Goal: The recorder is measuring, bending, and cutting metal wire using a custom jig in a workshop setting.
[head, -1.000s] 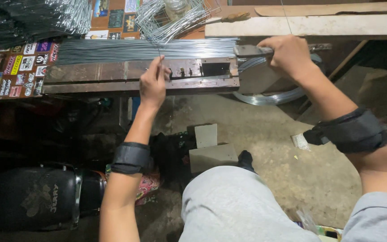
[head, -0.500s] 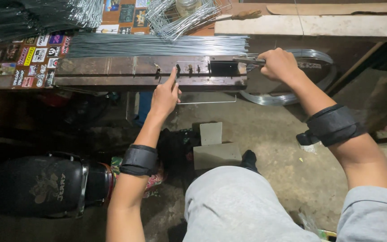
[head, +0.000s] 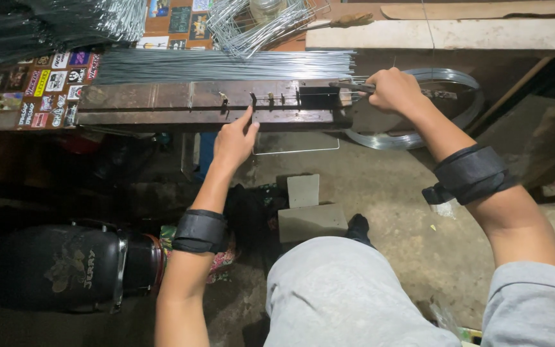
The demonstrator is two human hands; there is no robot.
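Two hands work a left-right jig [head: 162, 106]: left hand [head: 234, 138] presses open, right hand [head: 394, 90] grips its lever [head: 352, 85].

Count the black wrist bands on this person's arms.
2. One black band wraps the left forearm, below the left hand at the wooden jig. The other black band wraps the right forearm, behind the right hand.

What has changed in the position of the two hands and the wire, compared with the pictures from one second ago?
A bent wire frame now hangs below the wooden jig; one second ago none showed there. The left hand stays at the jig's front edge, fingers by the pins. The right hand keeps its grip on the lever handle. The bundle of straight wires lies as before.
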